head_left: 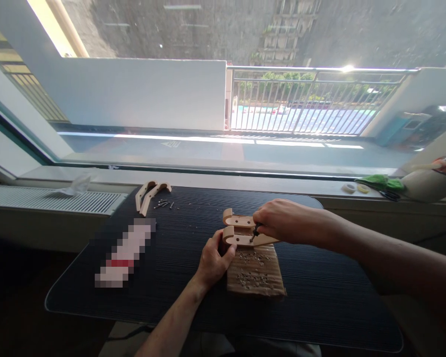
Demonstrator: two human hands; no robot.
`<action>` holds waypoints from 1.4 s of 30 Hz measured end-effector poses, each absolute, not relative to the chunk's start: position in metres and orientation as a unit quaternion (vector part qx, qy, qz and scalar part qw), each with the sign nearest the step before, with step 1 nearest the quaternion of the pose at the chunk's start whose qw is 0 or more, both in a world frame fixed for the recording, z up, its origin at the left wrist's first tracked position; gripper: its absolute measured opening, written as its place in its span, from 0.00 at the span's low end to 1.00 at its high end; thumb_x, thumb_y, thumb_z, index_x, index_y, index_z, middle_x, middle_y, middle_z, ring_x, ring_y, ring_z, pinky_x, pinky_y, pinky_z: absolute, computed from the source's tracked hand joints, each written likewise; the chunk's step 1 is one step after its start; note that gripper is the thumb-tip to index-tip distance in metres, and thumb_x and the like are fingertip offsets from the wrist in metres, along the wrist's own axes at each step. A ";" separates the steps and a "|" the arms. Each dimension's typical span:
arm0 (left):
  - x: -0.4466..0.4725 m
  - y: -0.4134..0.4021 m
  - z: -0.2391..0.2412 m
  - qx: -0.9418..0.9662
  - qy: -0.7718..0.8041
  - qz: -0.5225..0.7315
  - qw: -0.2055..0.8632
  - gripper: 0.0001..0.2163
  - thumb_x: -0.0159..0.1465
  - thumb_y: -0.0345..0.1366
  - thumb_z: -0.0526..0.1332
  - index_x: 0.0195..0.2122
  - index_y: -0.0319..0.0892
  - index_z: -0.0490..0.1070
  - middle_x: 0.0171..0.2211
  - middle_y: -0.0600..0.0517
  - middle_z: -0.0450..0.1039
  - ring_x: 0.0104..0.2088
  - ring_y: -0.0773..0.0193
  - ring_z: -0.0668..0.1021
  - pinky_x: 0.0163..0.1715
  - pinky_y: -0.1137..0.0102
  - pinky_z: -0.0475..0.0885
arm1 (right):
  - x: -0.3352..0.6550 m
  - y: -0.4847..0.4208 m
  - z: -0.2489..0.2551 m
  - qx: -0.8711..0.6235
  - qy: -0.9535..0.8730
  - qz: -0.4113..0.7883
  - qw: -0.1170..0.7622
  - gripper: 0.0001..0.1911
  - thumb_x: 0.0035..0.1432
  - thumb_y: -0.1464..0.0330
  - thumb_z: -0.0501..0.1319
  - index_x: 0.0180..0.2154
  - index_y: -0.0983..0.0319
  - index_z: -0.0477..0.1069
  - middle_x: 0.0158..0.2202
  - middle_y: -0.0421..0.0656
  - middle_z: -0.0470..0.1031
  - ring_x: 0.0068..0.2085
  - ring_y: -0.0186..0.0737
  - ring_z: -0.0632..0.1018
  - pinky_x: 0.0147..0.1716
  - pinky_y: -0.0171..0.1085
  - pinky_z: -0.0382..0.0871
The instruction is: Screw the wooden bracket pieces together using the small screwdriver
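My right hand (pixel 278 220) is closed around the dark handle of a screwdriver (pixel 256 230). The screwdriver points down at a hole in the nearer wooden hook (pixel 244 241); whether a screw sits there is too small to tell. My left hand (pixel 212 260) grips the curved left end of this hook, thumb on the near side and fingers behind. Just beyond lies a second wooden hook (pixel 241 221) with two dark holes, its right end hidden by my right hand. Beneath both is a corrugated cardboard block (pixel 255 277), its top pitted with many small holes.
Two more wooden hooks (pixel 148 198) lie at the dark table's (pixel 163 297) far left, beside several loose screws (pixel 164 204). A blurred-out pale item (pixel 126 250) rests on the left. Tape rolls (pixel 348 188) and a green cloth (pixel 379 182) sit on the windowsill.
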State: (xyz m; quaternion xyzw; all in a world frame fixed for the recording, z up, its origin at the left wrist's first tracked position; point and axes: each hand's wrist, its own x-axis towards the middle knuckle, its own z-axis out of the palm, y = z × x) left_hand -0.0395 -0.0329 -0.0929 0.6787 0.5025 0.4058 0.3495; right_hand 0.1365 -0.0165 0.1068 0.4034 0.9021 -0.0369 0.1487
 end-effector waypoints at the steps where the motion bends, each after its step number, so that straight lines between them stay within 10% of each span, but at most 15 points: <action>1: -0.040 -0.033 -0.093 0.678 0.504 0.405 0.349 0.14 0.58 0.38 0.58 0.45 0.44 0.65 0.35 0.52 0.72 0.35 0.62 0.74 0.37 0.69 0.69 | 0.137 -0.017 0.108 0.406 0.901 -0.033 0.150 0.11 0.57 0.70 0.54 0.28 0.66 0.73 0.27 0.45 0.75 0.29 0.37 0.75 0.25 0.34 0.55; 42: -0.040 -0.035 -0.088 0.669 0.504 0.408 0.364 0.14 0.57 0.37 0.59 0.44 0.44 0.66 0.34 0.52 0.72 0.35 0.62 0.74 0.37 0.69 0.69 | 0.136 -0.027 0.091 0.299 0.942 0.006 0.154 0.10 0.56 0.78 0.55 0.30 0.63 0.73 0.30 0.45 0.74 0.33 0.39 0.74 0.30 0.35 0.61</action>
